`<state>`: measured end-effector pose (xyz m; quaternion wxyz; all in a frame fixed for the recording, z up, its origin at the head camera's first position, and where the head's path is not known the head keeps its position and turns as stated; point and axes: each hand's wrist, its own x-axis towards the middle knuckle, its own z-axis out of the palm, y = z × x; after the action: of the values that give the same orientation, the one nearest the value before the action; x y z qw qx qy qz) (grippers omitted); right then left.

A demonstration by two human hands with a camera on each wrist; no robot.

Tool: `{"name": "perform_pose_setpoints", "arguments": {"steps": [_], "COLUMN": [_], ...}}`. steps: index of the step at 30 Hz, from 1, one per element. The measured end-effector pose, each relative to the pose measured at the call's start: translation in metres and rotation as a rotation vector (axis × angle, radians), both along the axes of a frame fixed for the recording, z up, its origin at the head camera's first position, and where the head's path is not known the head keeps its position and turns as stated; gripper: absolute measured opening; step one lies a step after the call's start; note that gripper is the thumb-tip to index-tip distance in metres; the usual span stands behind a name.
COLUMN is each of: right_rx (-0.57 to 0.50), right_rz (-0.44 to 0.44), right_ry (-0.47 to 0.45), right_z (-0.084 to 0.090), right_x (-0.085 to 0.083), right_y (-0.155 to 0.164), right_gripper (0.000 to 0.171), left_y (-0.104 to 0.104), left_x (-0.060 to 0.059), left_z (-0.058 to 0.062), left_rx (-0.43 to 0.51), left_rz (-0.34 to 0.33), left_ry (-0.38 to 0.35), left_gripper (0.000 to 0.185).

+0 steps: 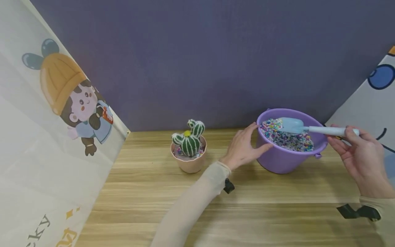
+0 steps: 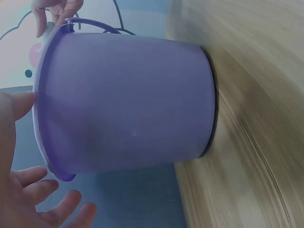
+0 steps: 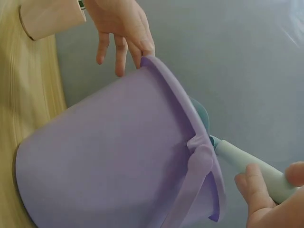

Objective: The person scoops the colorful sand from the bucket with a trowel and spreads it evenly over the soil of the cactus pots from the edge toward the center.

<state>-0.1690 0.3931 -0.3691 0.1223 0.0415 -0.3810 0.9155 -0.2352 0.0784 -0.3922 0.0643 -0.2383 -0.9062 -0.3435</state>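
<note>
A purple bucket [image 1: 282,161] stands on the wooden table, partly filled with small multicoloured pebbles [image 1: 296,142]. My right hand [image 1: 359,154] grips the pale handle of a light blue trowel [image 1: 291,125] between thumb and fingers. The trowel's blade lies inside the bucket over the pebbles, its handle crossing the right side of the rim. On the left side, my left hand [image 1: 243,145] touches the rim with thumb and fingertips spread apart, as the left wrist view [image 2: 40,190] also has it. The bucket's handle [image 3: 190,185] hangs down its outer side.
To the left of the bucket is a pinkish pot [image 1: 190,165] holding a knitted green cactus [image 1: 189,144] with a yellow flower and some pebbles round it. A dark wall [image 1: 197,68] rises behind the table [image 1: 148,202]. White printed panels [image 1: 31,137] flank both sides.
</note>
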Motion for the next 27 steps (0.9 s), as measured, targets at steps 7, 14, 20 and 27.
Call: {"name": "perform_pose_setpoints", "arguments": {"steps": [7,14,20,27], "right_rx": [-0.036,-0.048,-0.092,-0.088], "right_rz": [0.041,0.056,0.087,0.085], "right_ry": [0.031,0.008,0.026,0.048], "right_z": [0.004,0.006,0.006,0.008], "right_x": [0.003,0.004,0.004,0.007], "right_y": [-0.004,-0.008,-0.01,-0.02], "right_gripper": [0.013,0.012,0.013,0.012], "left_y": [-0.01,-0.022,-0.032,-0.046], "left_x": [0.001,0.006,0.009,0.009], "left_z": [0.001,0.0,0.0,-0.001], "left_rx": [0.019,0.044,0.059,0.068], "left_rz": [0.012,0.029,0.044,0.039], "left_ry": [-0.033,-0.046,-0.005,0.015], "left_gripper": [0.089,0.089,0.084,0.078]}}
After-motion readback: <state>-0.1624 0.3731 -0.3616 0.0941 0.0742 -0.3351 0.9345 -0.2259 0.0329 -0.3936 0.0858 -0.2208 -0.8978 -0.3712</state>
